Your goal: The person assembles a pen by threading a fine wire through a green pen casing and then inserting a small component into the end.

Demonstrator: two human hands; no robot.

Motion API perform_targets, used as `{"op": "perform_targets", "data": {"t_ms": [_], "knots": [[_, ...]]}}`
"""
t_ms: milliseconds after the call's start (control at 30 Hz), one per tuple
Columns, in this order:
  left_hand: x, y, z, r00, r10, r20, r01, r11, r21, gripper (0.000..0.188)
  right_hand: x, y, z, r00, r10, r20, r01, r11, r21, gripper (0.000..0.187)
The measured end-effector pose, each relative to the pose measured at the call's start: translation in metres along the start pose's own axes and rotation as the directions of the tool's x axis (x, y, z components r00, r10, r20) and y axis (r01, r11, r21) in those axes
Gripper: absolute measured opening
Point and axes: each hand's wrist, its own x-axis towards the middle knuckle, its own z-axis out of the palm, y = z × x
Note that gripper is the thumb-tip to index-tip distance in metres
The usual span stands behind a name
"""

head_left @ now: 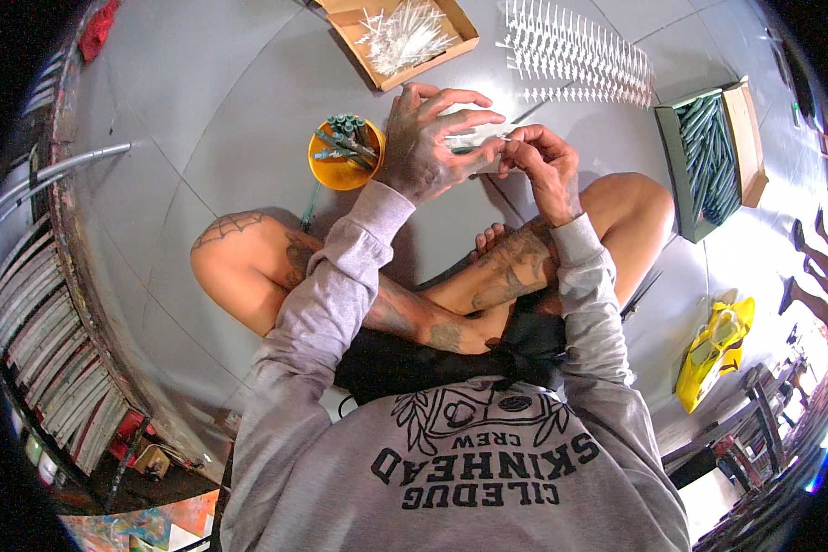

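Above my crossed legs, both hands meet at their fingertips. My left hand is curved, its upper fingers apart and its thumb reaching to the right fingertips; a greenish, partly clear piece shows behind it, too hidden to name. My right hand is closed in a pinch on a small thin white piece, whose kind I cannot make out. Just left of my left hand, a yellow cup holds several green tubes standing on end. Behind the hands, an open cardboard box contains a heap of thin whitish plastic sticks.
Rows of small white pointed pieces stand on the grey tiled floor at the far right. Nearer, an open box is full of dark green tubes. A yellow bag lies at right; slatted racking lines the left.
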Motion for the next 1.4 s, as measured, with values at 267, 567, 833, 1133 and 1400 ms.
{"op": "perform_targets", "data": {"t_ms": [267, 567, 833, 1133, 1400], "knots": [[-0.017, -0.009, 0.011, 0.816, -0.420, 0.396, 0.577, 0.615, -0.538, 0.025, 0.000, -0.004, 0.002, 0.994, 0.084, 0.074, -0.090, 0.992, 0.084, 0.018], [-0.009, 0.003, 0.004, 0.684, -0.501, 0.531, 0.707, 0.274, -0.652, 0.031, 0.001, -0.006, 0.002, 0.980, 0.077, 0.184, -0.117, 0.970, 0.215, 0.015], [-0.007, 0.005, 0.001, 0.732, -0.470, 0.494, 0.677, 0.418, -0.605, 0.028, 0.003, -0.002, -0.001, 0.984, 0.081, 0.157, -0.113, 0.971, 0.212, 0.013], [-0.010, 0.003, 0.004, 0.753, -0.475, 0.456, 0.644, 0.388, -0.659, 0.030, 0.004, 0.003, -0.002, 0.993, 0.054, 0.109, -0.066, 0.992, 0.111, 0.020], [-0.012, 0.000, 0.008, 0.713, -0.515, 0.476, 0.689, 0.388, -0.612, 0.030, 0.001, -0.002, 0.004, 0.999, 0.032, 0.041, -0.035, 0.997, 0.065, 0.019]]}}
